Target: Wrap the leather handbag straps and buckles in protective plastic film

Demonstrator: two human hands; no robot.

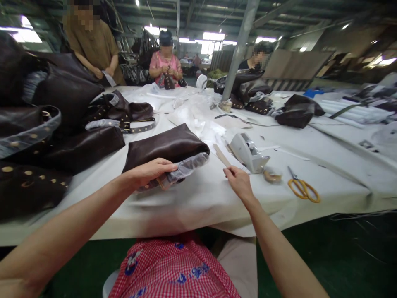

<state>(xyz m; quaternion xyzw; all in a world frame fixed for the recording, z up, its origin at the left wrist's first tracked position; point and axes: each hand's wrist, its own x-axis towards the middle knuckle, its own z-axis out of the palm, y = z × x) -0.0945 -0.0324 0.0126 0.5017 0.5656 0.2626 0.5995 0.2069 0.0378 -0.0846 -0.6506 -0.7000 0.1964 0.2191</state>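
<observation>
A dark brown leather bag [167,142] lies on its side on the white-covered table in front of me. My left hand [151,170] is closed on its strap [192,163], which is wrapped in clear plastic, with the thumb on top. To the right, my right hand [239,181] pinches the near end of a flat beige strip [221,154] between thumb and fingers. Just beyond that hand stands a grey tape dispenser [248,151]. A small roll of tape [272,177] and scissors with yellow handles [304,191] lie farther right.
Several studded brown bags [62,140] are piled at the left. More bags [297,111] lie at the back right, past a metal post [240,49]. Clear plastic [189,107] covers the table's middle. Co-workers [166,64] are across the table.
</observation>
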